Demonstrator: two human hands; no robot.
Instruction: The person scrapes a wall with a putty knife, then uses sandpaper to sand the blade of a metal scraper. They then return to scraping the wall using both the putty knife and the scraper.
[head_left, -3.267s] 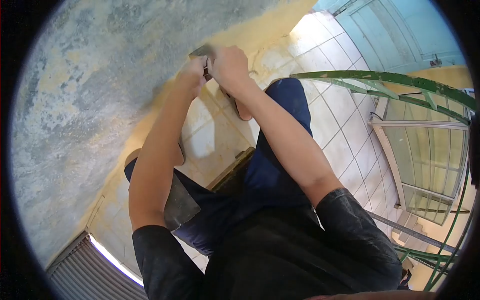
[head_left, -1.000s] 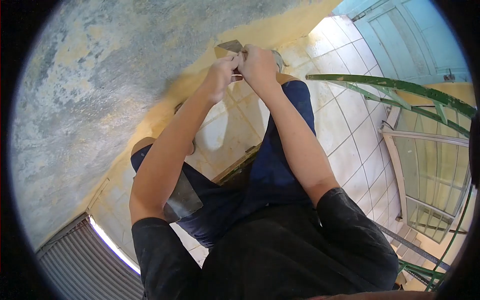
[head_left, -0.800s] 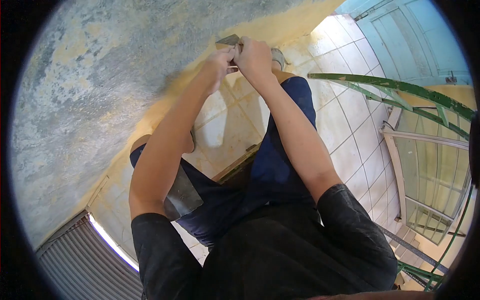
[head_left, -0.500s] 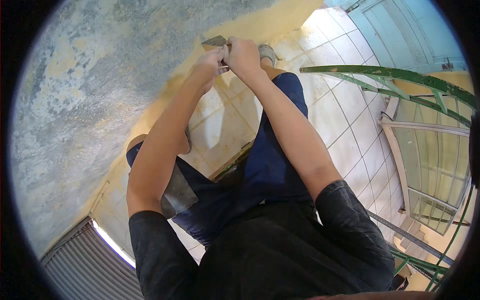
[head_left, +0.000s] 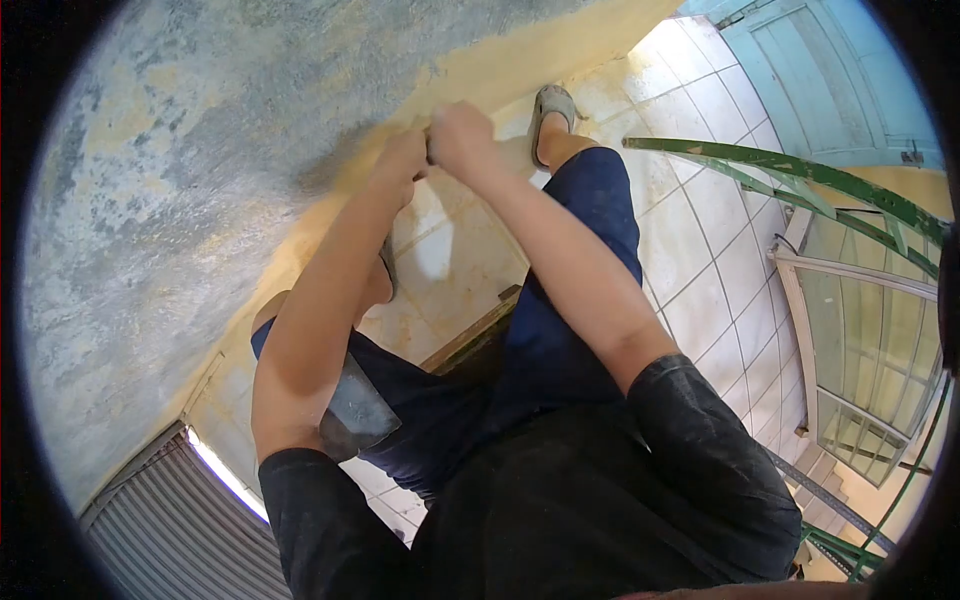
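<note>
My left hand [head_left: 402, 158] and my right hand [head_left: 462, 138] meet low in front of the wall [head_left: 200, 190], both with fingers curled closed. The right one is smeared by motion. A small dark part of the putty knife [head_left: 431, 150] shows between them; its metal blade is hidden or turned edge-on. What the left fingers grip is hidden. Across my left thigh lies a flat grey metal plate [head_left: 362, 408], partly under my left forearm.
I sit on a low wooden seat [head_left: 470, 335] over the tiled floor [head_left: 690, 240]. A green metal frame [head_left: 780, 160] curves in from the right, near a glazed panel [head_left: 860, 330]. Blue doors [head_left: 830, 70] stand at the far right, a corrugated shutter [head_left: 190, 520] at lower left.
My hands have come down and slightly left, closer to me. The putty knife's blade, visible before beyond my fingers, no longer shows. The view has shifted slightly.
</note>
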